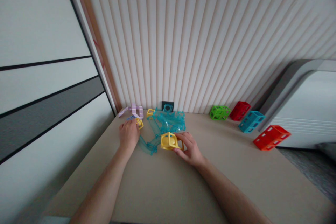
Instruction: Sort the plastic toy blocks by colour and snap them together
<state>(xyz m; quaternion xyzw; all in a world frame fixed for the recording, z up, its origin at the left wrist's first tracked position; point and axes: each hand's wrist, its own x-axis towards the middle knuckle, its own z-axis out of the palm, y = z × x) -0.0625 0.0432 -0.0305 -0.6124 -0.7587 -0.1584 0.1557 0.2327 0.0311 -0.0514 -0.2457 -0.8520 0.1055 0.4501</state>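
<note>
Firmly, yellow block (170, 141) juts leftward from right fingers (187, 137).

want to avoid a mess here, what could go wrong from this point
The right hand grips the yellow piece close by the blue tubes, so a slip might knock them. The left hand is crowded in near the purple piece and could bump it. The orange-red block stands close to the right edge of the table, so a stray arm might push it off.
</note>
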